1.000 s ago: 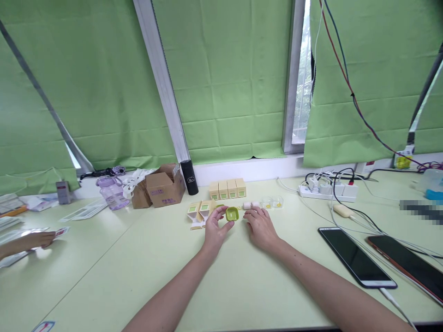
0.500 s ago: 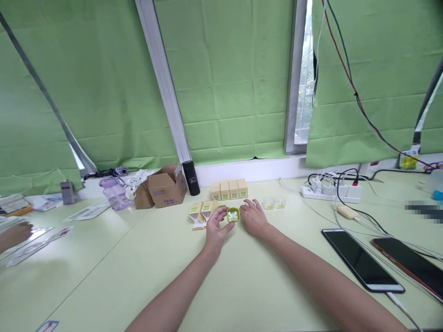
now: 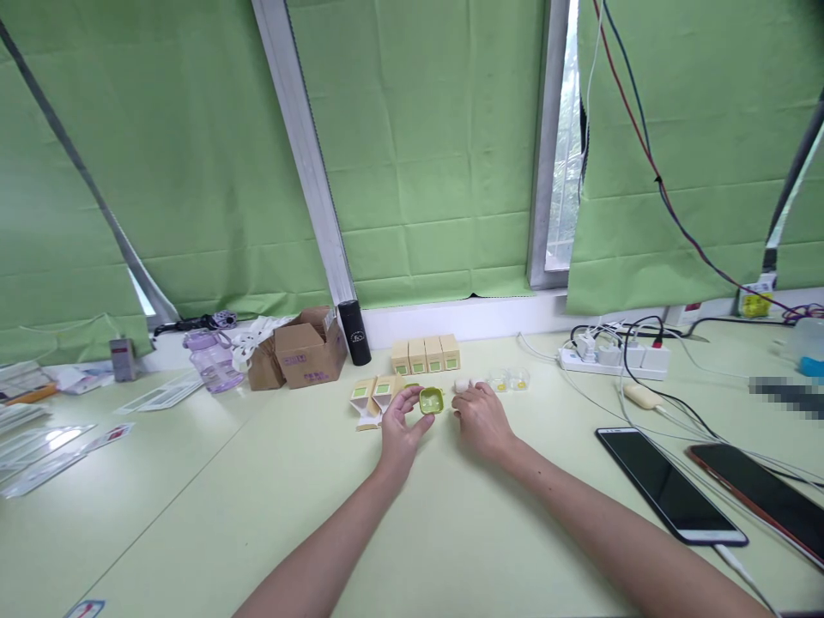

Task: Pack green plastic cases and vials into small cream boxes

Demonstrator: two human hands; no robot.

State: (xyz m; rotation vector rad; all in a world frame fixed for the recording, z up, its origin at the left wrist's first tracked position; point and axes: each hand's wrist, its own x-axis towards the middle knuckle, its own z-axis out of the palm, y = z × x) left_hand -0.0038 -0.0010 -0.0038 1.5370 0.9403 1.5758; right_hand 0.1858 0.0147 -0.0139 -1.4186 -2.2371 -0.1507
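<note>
My left hand (image 3: 404, 422) grips a small green square container (image 3: 431, 401) between thumb and fingers, its open top tilted toward me. To its right, my right hand (image 3: 481, 418) is low over the table with its fingers curled together; what they hold, if anything, is hidden. A small white piece (image 3: 461, 385) shows just beyond those fingertips. Two clear little cups (image 3: 508, 380) with yellow bits inside stand behind the right hand. Left of my left hand are two opened cream boxes (image 3: 374, 395) with green labels. Several closed cream boxes (image 3: 426, 354) form a row farther back.
A brown carton (image 3: 312, 348), a black bottle (image 3: 354, 332) and a purple water jug (image 3: 215, 361) line the back left. On the right lie two phones (image 3: 670, 485), cables and a white power strip (image 3: 614, 358). Flat plastic packets (image 3: 55, 459) lie at far left.
My right hand has drawn slightly right, away from the green container, and the white piece beyond it now shows. White contents visible in the container before no longer show clearly. Another person's hand left the far left.
</note>
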